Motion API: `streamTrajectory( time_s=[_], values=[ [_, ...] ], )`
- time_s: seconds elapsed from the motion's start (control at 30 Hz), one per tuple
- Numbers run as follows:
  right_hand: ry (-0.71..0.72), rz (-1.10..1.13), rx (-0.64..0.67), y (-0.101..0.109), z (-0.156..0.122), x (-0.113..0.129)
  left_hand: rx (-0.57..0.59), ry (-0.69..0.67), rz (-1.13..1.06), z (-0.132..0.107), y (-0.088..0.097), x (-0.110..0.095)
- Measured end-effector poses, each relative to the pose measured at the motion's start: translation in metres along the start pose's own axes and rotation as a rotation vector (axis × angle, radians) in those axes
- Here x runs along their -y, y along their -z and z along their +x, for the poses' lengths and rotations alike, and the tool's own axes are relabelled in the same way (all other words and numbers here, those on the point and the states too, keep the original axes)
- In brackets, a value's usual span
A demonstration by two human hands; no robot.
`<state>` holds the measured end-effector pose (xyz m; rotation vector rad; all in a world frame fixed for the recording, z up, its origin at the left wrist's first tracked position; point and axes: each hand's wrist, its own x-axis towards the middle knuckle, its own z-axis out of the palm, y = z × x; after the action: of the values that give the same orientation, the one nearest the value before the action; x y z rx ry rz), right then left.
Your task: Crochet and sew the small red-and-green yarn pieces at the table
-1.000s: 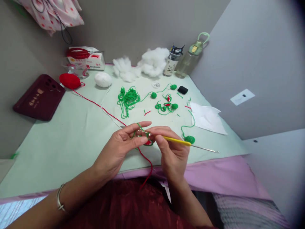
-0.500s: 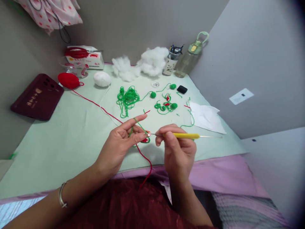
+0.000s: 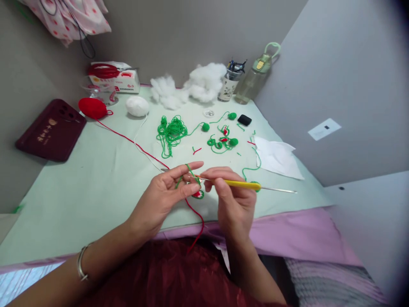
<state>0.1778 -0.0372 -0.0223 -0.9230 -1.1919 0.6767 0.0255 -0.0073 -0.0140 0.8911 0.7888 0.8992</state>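
Note:
My left hand (image 3: 162, 197) pinches a small red and green crochet piece (image 3: 198, 194) between thumb and fingers, with green yarn looped over the raised forefinger. My right hand (image 3: 231, 200) grips a crochet hook with a yellow handle (image 3: 243, 184); its metal tip points left into the piece and its tail sticks out to the right. A red strand (image 3: 134, 143) runs from the piece across the pale green table (image 3: 96, 183) to a red yarn ball (image 3: 92, 108). Another red strand hangs down toward my lap.
A tangle of green yarn (image 3: 171, 131), small green crochet balls (image 3: 220, 143) and a white yarn ball (image 3: 137, 105) lie on the table. Stuffing (image 3: 204, 83), a pen cup (image 3: 230, 84), a bottle (image 3: 254, 79), a tissue box (image 3: 116, 79), a dark red case (image 3: 51, 130) and white paper (image 3: 277, 157) ring the edges.
The hook swung out to the right and level, then came back left into the piece. My left forefinger lifted with the green yarn and settled again.

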Motion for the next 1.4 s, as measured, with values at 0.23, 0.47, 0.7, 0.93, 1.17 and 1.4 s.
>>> streamTrajectory(
  time_s=[0.23,0.47,0.7,0.93,1.17,1.4],
  values=[
    [0.278,-0.436,0.106,-0.003,-0.012,-0.004,-0.057,-0.028,-0.016,0.0,-0.003,0.005],
    [0.245,-0.334,0.001,0.003,-0.009,-0.001,0.031,0.207,-0.231,0.004,0.0,-0.002],
    [0.183,-0.336,0.036,-0.002,-0.011,-0.001,-0.07,0.018,-0.101,-0.002,-0.007,-0.002],
    [0.382,-0.477,-0.009,-0.004,-0.013,-0.012,0.001,0.182,-0.233,0.0,-0.008,0.005],
    [0.15,-0.179,-0.089,0.001,-0.004,-0.002,0.019,0.232,-0.228,0.001,-0.003,-0.004],
    [-0.117,0.126,-0.07,0.011,0.002,0.0,0.089,0.215,-0.227,0.001,0.0,-0.012]
  ],
)
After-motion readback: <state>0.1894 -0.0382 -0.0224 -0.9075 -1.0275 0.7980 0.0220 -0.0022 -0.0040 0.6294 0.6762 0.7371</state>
